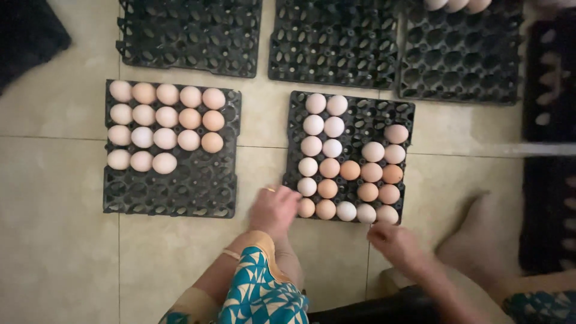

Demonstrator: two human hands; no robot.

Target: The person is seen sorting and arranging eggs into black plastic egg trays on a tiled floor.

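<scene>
- Bare, the left hand rests at the near left corner of the right egg tray, fingers curled loosely toward the pale egg in that corner; whether the fingers clamp the egg cannot be told.
- A ring shows on one finger of the left hand, and a thin bangle sits on the wrist.
- The right hand hovers just off the near edge of the same tray, below the cream egg at the near right corner. Its fingers are bent together; the picture is blurred there, so a grip cannot be confirmed.
- The two hands are apart, one at each near corner of the tray.
- A teal and white patterned sleeve covers the left arm.
- The right egg tray is black plastic and lies on the tile floor. Eggs fill its two left columns and much of its near right part; the far right cells are bare.
- A second black tray, the left egg tray, lies well apart to the left. White and tan eggs fill its far rows; the near rows are bare.
- Three stacks of black trays stand side by side beyond both trays.
- A bare foot rests on the floor to the right of the right hand.
</scene>
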